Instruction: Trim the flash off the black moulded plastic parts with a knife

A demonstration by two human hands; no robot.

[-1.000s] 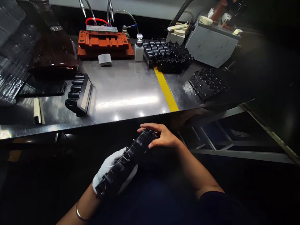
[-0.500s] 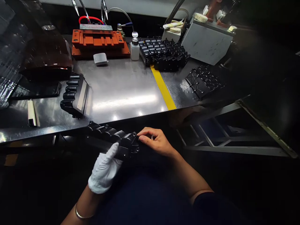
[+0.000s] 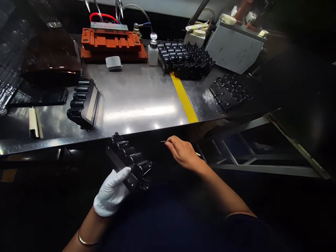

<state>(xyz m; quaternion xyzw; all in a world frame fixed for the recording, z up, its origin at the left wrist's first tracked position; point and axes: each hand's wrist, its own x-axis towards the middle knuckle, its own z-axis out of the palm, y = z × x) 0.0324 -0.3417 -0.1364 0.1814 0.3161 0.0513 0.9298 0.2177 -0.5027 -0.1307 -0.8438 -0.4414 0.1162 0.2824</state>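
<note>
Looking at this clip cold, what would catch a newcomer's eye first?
Probably the bright orange fixture at the back left of the metal bench, and the yellow stripe running to the bench's front edge, right of centre. Next, the white-gloved left hand, gripping a ribbed black part in front of the bench against a dark background. To its right, the bare right hand holds a thin tool.
</note>
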